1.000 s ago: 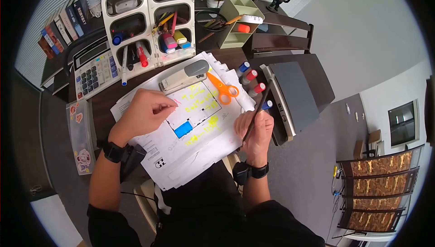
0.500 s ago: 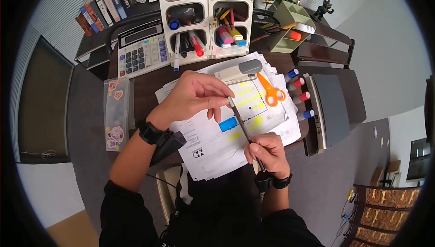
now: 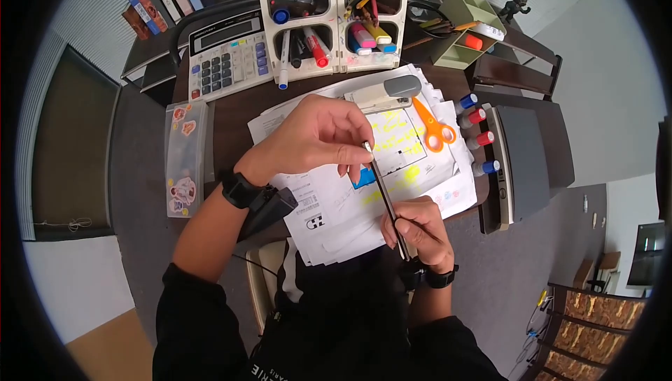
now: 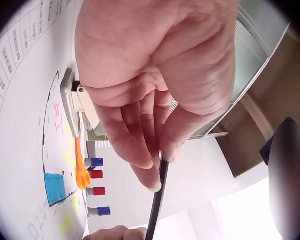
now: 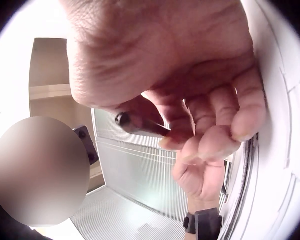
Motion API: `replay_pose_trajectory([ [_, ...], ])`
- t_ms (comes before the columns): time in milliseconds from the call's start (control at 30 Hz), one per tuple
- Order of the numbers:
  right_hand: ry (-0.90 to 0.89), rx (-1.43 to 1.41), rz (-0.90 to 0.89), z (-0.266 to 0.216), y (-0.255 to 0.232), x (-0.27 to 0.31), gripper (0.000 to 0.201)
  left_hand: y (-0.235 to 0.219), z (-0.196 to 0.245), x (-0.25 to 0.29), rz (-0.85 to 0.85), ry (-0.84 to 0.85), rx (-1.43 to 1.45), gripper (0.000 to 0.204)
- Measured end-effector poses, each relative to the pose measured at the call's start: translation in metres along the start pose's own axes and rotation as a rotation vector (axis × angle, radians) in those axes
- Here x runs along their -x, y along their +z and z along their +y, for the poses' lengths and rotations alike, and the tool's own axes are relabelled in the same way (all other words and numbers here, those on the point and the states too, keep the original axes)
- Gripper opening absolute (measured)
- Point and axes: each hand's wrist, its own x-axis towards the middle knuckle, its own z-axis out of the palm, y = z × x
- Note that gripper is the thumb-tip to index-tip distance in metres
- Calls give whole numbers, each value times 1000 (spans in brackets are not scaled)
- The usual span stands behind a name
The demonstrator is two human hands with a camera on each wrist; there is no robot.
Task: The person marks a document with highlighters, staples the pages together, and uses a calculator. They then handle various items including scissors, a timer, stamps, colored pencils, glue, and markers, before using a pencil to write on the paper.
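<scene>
A slim dark pen-shaped stick [image 3: 384,192] with a shiny upper end slants over the papers, held between both hands. My left hand [image 3: 318,136] pinches that upper end between thumb and fingertips, as the left wrist view also shows. Lower down, my right hand [image 3: 422,233] grips the stick with thumb and curled fingers; its dark round end [image 5: 121,120] sticks out in the right wrist view. Beneath lies a stack of printed papers [image 3: 329,237] with yellow highlighter marks and a blue block [image 4: 55,188], partly hidden by my left hand in the head view.
On the papers lie a stapler [image 3: 381,94] and orange-handled scissors [image 3: 439,135]. Several red- and blue-capped bottles [image 3: 476,116] line the right edge, beside a dark grey machine [image 3: 521,164]. A calculator [image 3: 231,59], white pen organizer [image 3: 336,17] and stickered clear case [image 3: 185,157] stand around.
My left hand has moved from over the papers to the stick's upper end. In my right hand the stick has swung from leaning right to leaning left. The head view has shifted.
</scene>
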Motion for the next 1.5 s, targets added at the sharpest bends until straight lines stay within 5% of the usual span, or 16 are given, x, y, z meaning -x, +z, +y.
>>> replay_pose_trajectory([
  [100,31,169,-56,-17,1,-1,24,2,-1,-1,3,10,-1,15],
  [333,16,146,-17,-12,0,5,18,3,3,-2,51,40,0,18],
  [500,-98,-287,284,0,-5,16,16,-1,-4,-4,124,79,-36,19],
  [700,-239,-396,439,0,4,4,19,-1,-5,-5,119,48,-69,17],
  [1500,-276,-319,405,14,-3,3,14,-2,-5,-4,120,73,-77,16],
])
